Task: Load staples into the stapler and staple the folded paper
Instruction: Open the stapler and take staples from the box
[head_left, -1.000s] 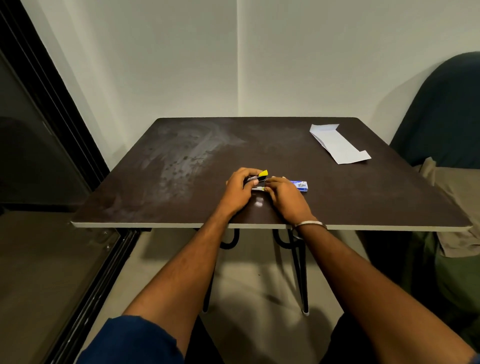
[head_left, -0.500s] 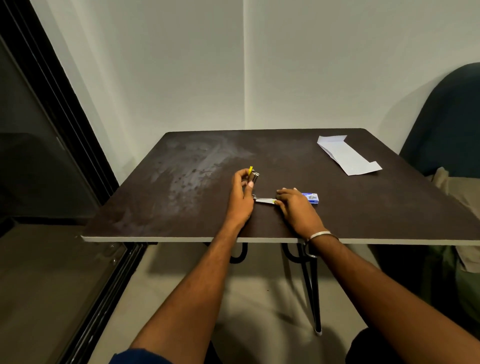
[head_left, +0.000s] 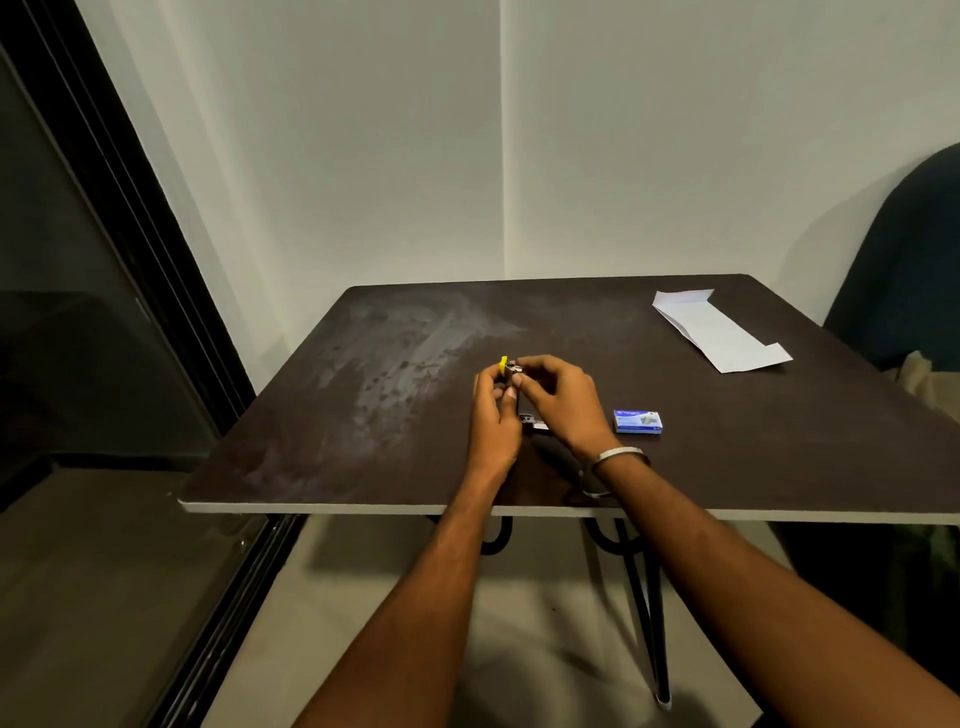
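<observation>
A small stapler (head_left: 508, 368) with a yellow end stands opened upright near the table's front middle, its metal base (head_left: 532, 422) lying on the top. My left hand (head_left: 493, 415) grips the raised upper arm. My right hand (head_left: 561, 402) pinches the same arm from the right at its top. Whether staples are between the fingers I cannot tell. A blue staple box (head_left: 638, 421) lies just right of my right wrist. The folded white paper (head_left: 719, 330) rests at the far right corner.
The dark brown table (head_left: 363, 415) has a pale front edge and black hairpin legs. A dark glass door is to the left, white walls behind, and a dark chair with cloth at the right.
My right hand has left the stapler's base by the box and risen to the upright arm that my left hand holds. The blue box now lies uncovered.
</observation>
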